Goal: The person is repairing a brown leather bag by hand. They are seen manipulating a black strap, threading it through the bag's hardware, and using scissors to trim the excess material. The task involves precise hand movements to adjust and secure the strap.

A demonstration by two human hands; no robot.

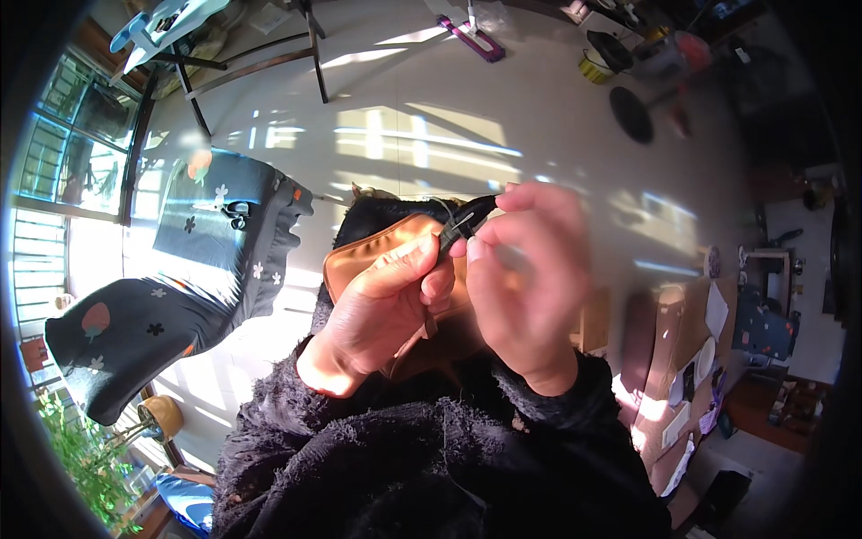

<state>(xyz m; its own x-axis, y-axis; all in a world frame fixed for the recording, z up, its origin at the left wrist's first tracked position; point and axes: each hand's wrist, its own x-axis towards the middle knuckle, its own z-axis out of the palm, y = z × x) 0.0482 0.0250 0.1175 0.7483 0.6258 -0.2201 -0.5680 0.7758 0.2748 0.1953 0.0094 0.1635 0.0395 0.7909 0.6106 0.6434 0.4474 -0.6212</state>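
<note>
My left hand (373, 305) pinches a narrow dark strap (449, 235) between thumb and forefinger, above the tan leather-look bag (359, 260) in front of me. What matters most, I judge, is how that strap lies: its long axis slants out of my left thumb tip toward about 1 to 2 o'clock, slim side up, with a pale sliver along it too small to identify. My right hand (534, 278) is just off at 3 o'clock, thumb and fingertips curled narrow beside the strap's right edge; it is blurred, so I cannot tell whether they grip anything. My left hand is the nearer of the 2. Off at 10 o'clock, black-handled scissors (237, 214) lie on a flower-patterned dark cover (215, 260), well apart from my fingers.
</note>
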